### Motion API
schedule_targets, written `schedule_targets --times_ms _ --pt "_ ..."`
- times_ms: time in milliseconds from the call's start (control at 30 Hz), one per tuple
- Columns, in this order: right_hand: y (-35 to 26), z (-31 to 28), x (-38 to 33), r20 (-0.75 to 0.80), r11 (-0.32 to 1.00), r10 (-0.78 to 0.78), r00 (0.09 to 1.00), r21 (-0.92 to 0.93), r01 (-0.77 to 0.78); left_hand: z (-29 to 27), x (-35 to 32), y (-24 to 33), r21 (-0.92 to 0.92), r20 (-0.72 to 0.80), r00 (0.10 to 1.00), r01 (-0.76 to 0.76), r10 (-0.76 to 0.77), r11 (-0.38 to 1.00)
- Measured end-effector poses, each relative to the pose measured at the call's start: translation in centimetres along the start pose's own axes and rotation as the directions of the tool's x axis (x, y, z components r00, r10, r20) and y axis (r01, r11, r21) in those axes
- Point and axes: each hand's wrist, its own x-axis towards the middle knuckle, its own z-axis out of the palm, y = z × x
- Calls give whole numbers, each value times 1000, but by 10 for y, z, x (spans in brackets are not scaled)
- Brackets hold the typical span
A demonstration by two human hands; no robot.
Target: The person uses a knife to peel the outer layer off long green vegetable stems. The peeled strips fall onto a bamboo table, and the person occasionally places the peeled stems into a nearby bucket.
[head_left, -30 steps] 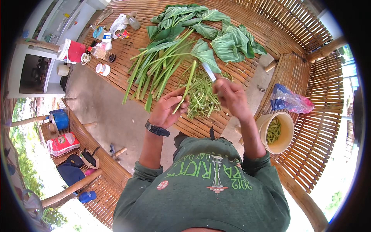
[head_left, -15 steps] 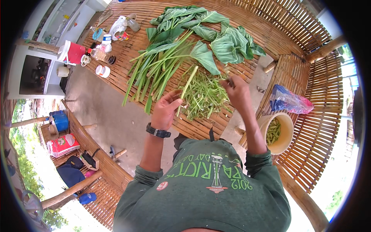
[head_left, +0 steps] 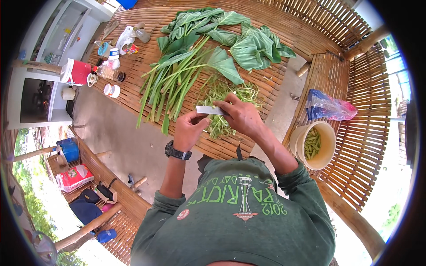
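Observation:
My right hand (head_left: 245, 116) is closed round a knife, whose flat pale blade (head_left: 207, 110) points left across the space between my hands. Beside the blade's tip, my left hand (head_left: 188, 131) is pinched on a green leaf stalk, now mostly hidden by the blade and fingers. Under and beyond both hands lies a heap of thin green peelings (head_left: 246, 94) on the bamboo table (head_left: 275, 95). Long green stalks (head_left: 175, 91) lie to its left, with large green leaves (head_left: 253, 49) still attached at the far side.
Jars (head_left: 112, 91), a bottle (head_left: 106, 72) and a red cooler (head_left: 77, 72) stand on the table's left. At right, a cream bucket (head_left: 327, 150) holds cut green pieces, near a blue and pink plastic bag (head_left: 329, 105) on a bamboo bench. A concrete floor (head_left: 128, 117) shows below left.
My right hand has swung left and nearer, bringing the knife blade up to my left hand. The stalk that stood out from my left fingers is now mostly out of sight.

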Motion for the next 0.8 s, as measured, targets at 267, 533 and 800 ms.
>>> schedule_targets --times_ms 267,533,800 --pt "11 33 -5 -33 798 277 960 564 -211 -3 3 -13 -149 35 999 18 -13 989" --pt "23 13 -10 385 -256 562 733 923 -288 15 13 -48 -237 3 1000 14 -13 971" --pt "30 -23 -40 331 -189 604 725 943 -273 30 40 -46 -492 25 999 41 -33 869"
